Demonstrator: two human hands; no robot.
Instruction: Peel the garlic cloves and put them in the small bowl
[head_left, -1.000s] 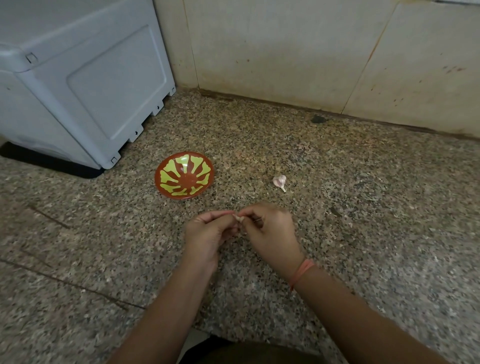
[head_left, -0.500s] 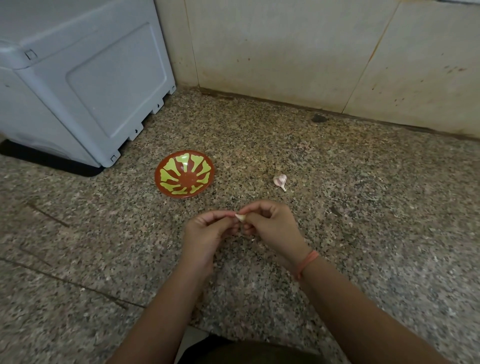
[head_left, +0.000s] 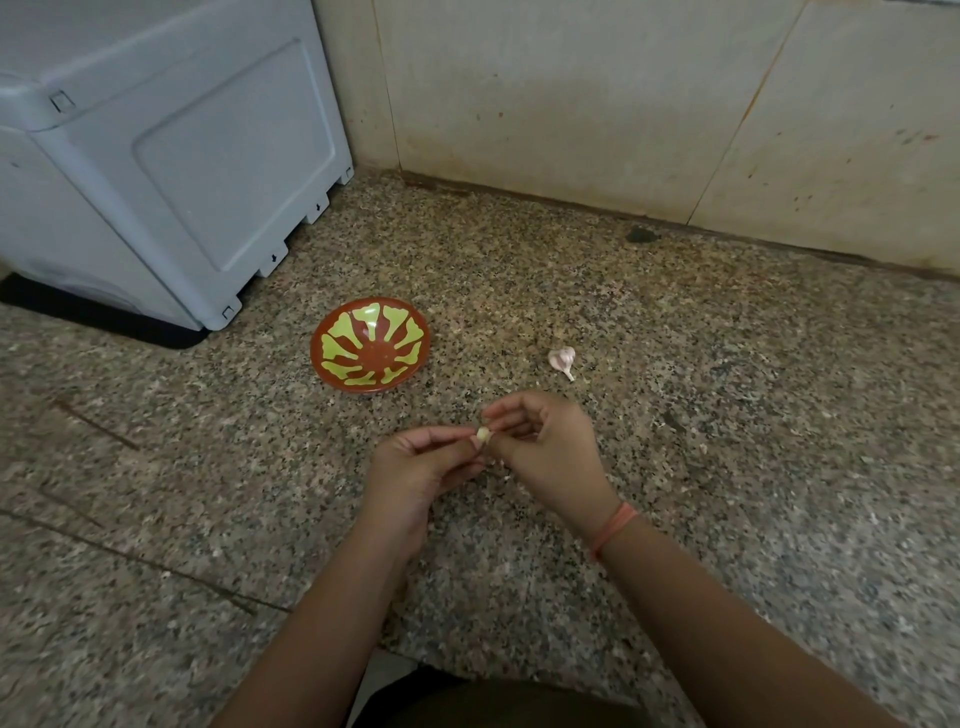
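On the far side, a tiled wall (head_left: 597, 104) runs across the whole back, meeting the speckled granite floor (head_left: 753, 441) at a dark grimy seam. Far left is a big grey plastic cabinet (head_left: 156, 156), sitting on a black mat (head_left: 104, 317) that pokes out under its near edge. That's the only bulky thing around, and it's well apart from the hands.

Floor's pretty wide open otherwise: lots of bare room to the right and to the near left, just a few thin dark crack lines on the left side and a small dark spot (head_left: 641, 235) up by the wall.

Next down in size, the small bowl (head_left: 370, 344), red-brown with yellow-green petal shapes, sits on the floor just far-left of the hands, nothing in the way between them. Can't see any cloves in it. Off to the right of the bowl there's a pinkish garlic piece (head_left: 562, 360) with a little stem, lying alone on the floor, a bit beyond the right hand.

Both forearms come up from the near edge and meet in the middle. Left hand (head_left: 415, 467) is curled, thumb and fingertips pinching a pale garlic clove (head_left: 483, 435). Right hand (head_left: 550, 447), with an orange thread band (head_left: 613, 527) on the wrist, has its fingers bent in and pinches the same clove from the other side. Clove's held up off the floor between the two.
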